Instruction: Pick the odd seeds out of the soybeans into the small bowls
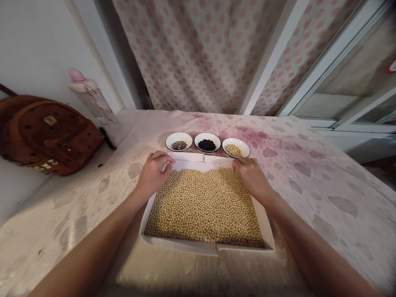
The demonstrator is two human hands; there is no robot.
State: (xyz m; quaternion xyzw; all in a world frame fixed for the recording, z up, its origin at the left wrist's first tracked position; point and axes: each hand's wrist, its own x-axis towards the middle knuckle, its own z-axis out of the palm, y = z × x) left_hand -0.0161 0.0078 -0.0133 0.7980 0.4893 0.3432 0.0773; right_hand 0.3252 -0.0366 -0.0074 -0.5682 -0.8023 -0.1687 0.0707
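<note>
A brown backpack (46,136) is slumping beside the table (321,198) at far left. The left hand (154,173) is curling over the top-left rim of a white cardboard tray (179,244), though whether it is gripping anything cannot be told. A level layer of soybeans (204,206) is filling the tray, just below a bowl of multicoloured grains (178,141), a bowl of black beans (207,142) and a bowl of pale beans (235,147). The right hand (252,177) is resting half-open at the top-right corner, apparently holding nothing.

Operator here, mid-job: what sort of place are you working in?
Probably a room in someone's home rather than a workshop or lab: a pink polka-dot curtain hangs behind a table covered with a patterned cloth, and a brown backpack and a pink-capped water bottle are beside it.
</note>
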